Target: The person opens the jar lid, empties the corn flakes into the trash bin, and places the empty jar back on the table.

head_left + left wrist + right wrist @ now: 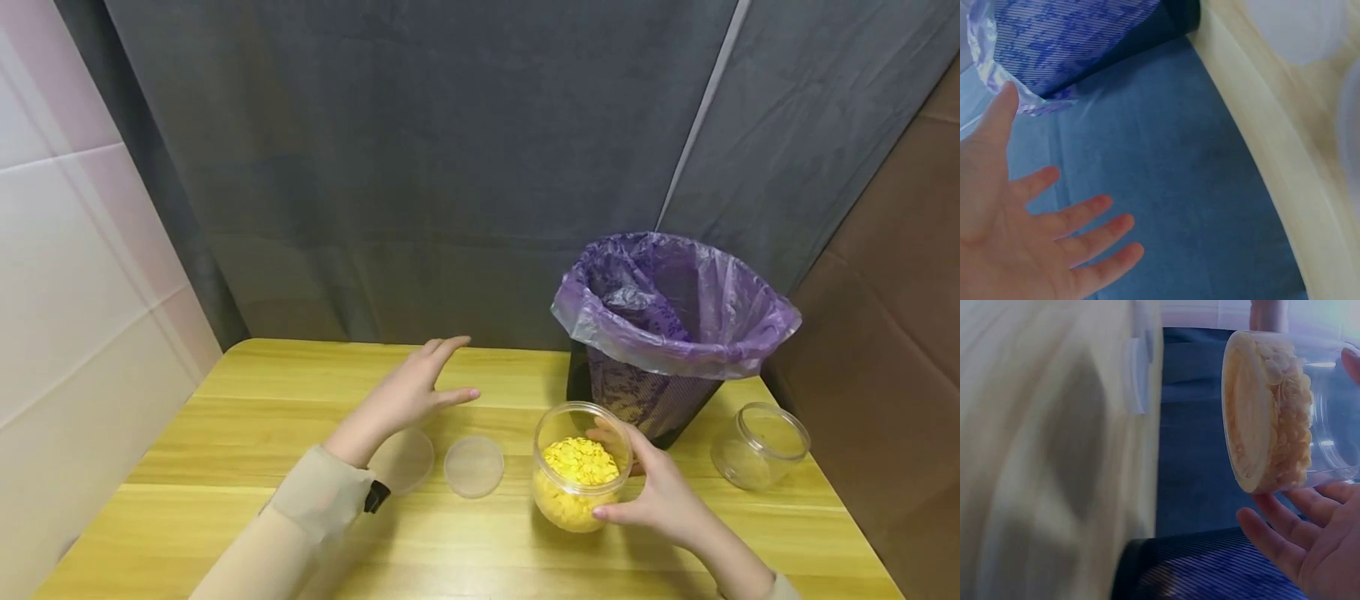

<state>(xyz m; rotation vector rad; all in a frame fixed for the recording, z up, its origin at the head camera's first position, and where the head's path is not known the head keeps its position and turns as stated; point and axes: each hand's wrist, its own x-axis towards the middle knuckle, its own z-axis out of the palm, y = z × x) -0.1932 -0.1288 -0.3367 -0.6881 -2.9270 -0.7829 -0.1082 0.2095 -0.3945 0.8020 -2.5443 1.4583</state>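
Note:
My right hand (660, 492) grips a clear plastic jar (551, 500) around its side, thumb at the front and fingers behind. The jar has no lid on it and is partly filled with small flat yellow pieces (581, 462). In the right wrist view the base of the jar (1247, 412) hangs apart from the tabletop. My left hand (408, 392) hovers over the table with fingers spread, holding nothing; its palm (1016, 250) shows in the left wrist view. Below and beside it lie two round translucent lids, the left lid (408, 462) and the right lid (474, 467).
A mesh bin (645, 400) with a purple plastic liner (675, 354) stands behind the jar on the wooden table (225, 467). Toward the right edge stands another clear jar (750, 462) without a lid. A dark grey curtain (375, 167) hangs behind the table.

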